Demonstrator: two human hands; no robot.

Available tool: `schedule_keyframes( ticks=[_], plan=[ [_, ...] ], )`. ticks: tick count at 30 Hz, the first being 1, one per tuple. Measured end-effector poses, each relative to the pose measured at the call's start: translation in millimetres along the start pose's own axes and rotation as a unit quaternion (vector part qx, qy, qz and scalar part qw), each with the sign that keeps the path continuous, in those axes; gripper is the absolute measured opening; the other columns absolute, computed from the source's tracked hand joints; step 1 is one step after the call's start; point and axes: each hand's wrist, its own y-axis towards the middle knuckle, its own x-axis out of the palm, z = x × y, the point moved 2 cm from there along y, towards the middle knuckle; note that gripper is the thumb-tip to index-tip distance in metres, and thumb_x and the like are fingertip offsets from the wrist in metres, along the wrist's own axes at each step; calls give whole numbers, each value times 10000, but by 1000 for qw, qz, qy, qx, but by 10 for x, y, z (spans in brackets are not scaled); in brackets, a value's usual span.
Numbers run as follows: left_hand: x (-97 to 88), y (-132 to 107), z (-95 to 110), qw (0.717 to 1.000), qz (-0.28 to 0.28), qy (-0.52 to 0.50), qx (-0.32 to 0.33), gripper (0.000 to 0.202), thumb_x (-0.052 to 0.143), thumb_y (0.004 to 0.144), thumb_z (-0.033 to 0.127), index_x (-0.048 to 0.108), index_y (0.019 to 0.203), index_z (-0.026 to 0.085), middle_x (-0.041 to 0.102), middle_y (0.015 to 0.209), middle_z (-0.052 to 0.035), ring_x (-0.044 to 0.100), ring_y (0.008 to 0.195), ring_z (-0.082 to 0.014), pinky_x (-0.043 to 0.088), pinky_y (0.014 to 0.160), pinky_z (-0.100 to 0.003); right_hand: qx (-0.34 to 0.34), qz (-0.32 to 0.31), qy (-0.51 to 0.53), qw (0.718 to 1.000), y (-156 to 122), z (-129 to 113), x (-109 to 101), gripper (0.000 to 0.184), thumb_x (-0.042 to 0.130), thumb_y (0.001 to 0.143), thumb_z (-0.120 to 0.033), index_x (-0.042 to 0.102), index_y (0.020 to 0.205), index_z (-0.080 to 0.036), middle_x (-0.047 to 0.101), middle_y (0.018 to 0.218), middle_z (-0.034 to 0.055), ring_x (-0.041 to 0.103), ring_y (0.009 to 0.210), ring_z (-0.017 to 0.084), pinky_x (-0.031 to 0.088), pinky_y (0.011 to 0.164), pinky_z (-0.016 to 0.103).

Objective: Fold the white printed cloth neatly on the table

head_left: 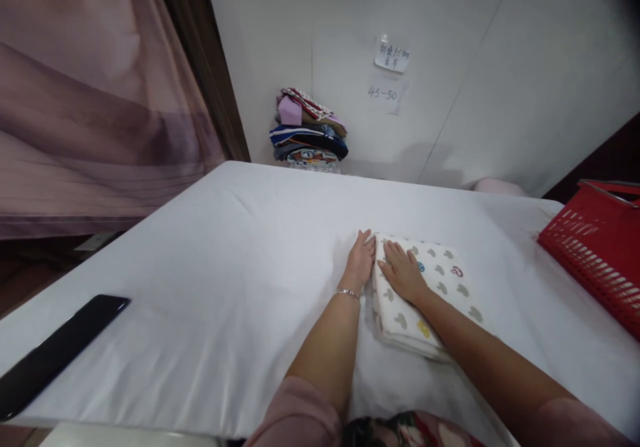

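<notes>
A folded white cloth (pixel 443 277) with grey, blue, pink and yellow mushroom-like prints lies on the white-covered table (pixel 225 267), in several layers. My right hand (pixel 403 273) rests flat on top near its left edge, fingers stretched out. Along that same left edge stands my left hand (pixel 361 259), its side on the table and its fingers extended against the folds. A silvery bracelet (pixel 349 293) circles my left wrist. Neither hand grips the cloth; the underside of my left fingers is partly hidden.
At the right edge of the table stands a red plastic basket (pixel 595 247) with a metal handle. A dark flat object (pixel 60 353) lies at the left. Behind the table, a stack of folded clothes (pixel 310 133) is against the wall. A pinkish curtain (pixel 100 100) hangs at left.
</notes>
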Motion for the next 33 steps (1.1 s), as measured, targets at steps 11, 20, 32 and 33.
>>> schedule_keyframes(
  ticks=[11,20,32,33],
  plan=[
    [-168,19,199,985,116,66,108,377,435,921,480,604,1064,174,547,1318,-107,561,1163,-192,432,983,-313,23,-38,87,995,-45,12,-194,501,266,949,-402,421,1395,-235,351,1497,83,236,1403,264,200,1101,536],
    [-148,43,100,977,96,141,130,356,474,893,451,607,1020,146,578,1263,-149,593,1091,-217,461,925,-332,-22,-41,19,999,-613,-154,-164,543,260,956,-439,366,1434,-204,291,1522,91,177,1421,264,175,1118,522],
    [-71,-142,-46,877,106,442,158,362,632,775,290,588,1128,227,609,1227,-99,510,1197,-272,262,1104,-386,62,22,31,997,-658,291,-309,511,342,916,-381,458,1374,-187,351,1494,105,237,1403,268,202,1122,511],
    [-56,-161,-55,872,105,450,159,385,643,761,275,579,1137,224,590,1257,-107,484,1228,-283,241,1114,-390,89,40,23,995,-709,435,-342,516,365,904,-380,473,1360,-162,356,1488,124,246,1399,280,218,1121,502]
  ],
)
